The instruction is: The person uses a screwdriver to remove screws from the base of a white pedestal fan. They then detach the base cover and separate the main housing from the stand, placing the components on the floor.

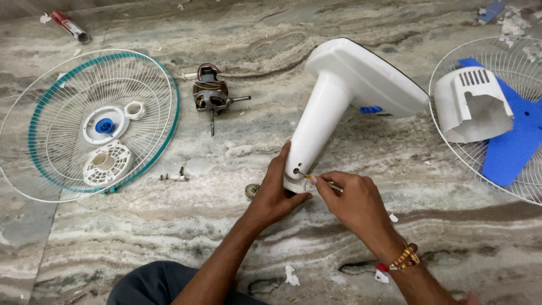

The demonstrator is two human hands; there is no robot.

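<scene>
1. The white fan stand [327, 113] lies tilted on the marble floor [237, 226], near the middle of the view, its neck end toward the person and its wide base [367, 76] lifted away from them.
2. The left hand [276, 189] wraps the lower end of the neck, its grip clamped on the stand, thumb up along the side.
3. The right hand [353, 197] has its grip closed on a screwdriver [316, 179]; the thin tip meets a small hole in the neck, just beside the left thumb.
4. A beaded band [403, 258] sits on the right wrist.
5. A small round metal part [252, 190] lies on the floor, just left of the left hand.
6. A few screws [174, 176] lie further left, near the rim of a grille.
7. The motor [212, 96], with copper windings and a bare shaft, lies on the floor left of the stand, well apart from the hands.
8. The teal-rimmed grille [68, 79] lies flat at far left; a white ring [134, 109] and a round white slotted part [107, 164] rest on it.
9. At far right a second white grille [446, 68] carries a white motor cover [471, 107] and a blue blade [516, 141].
10. A small tube [70, 26] lies at the top left corner.
11. White scraps [291, 275] dot the floor near the person's arms.
12. A dark trouser knee [152, 282] shows at the bottom edge.
</scene>
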